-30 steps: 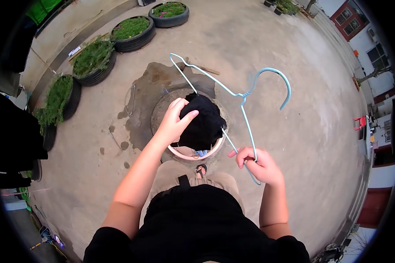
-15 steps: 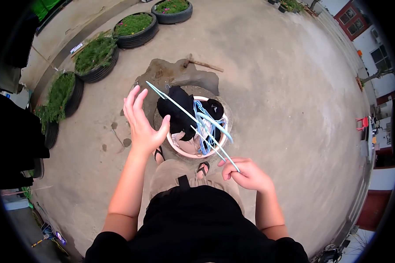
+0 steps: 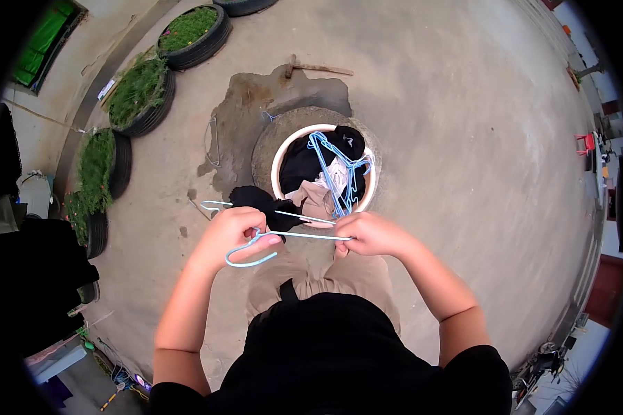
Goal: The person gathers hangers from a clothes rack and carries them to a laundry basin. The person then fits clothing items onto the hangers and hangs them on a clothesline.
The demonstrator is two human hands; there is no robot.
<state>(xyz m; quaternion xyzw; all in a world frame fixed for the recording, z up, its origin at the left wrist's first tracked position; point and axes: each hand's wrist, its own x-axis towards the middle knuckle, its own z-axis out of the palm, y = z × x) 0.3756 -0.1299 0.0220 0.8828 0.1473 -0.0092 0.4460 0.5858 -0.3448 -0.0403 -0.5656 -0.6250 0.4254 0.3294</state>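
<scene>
A light blue wire hanger (image 3: 304, 236) is stretched between my two hands, its hook pointing toward me. My left hand (image 3: 237, 234) is closed around the hanger near the base of the hook. The right end of the hanger is gripped by my right hand (image 3: 368, 234). Black cloth (image 3: 256, 200) hangs on the hanger's far side, just beyond my left hand. Beyond my hands, a round white basin (image 3: 277, 169) holds dark clothes, beige and whitish cloth, and several blue hangers (image 3: 333, 169).
Under the basin is a round concrete slab (image 3: 262, 149), with wet ground around it. A hammer-like tool (image 3: 322, 68) lies past it. Planted tires (image 3: 145, 117) line the left side, near dark hanging clothes (image 3: 34, 277). A red chair (image 3: 584, 144) stands far right.
My left hand, open half a second ago, has closed on the hanger. The hanger and black cloth have come nearer my body, off the basin's middle, and the hook has swung to the left.
</scene>
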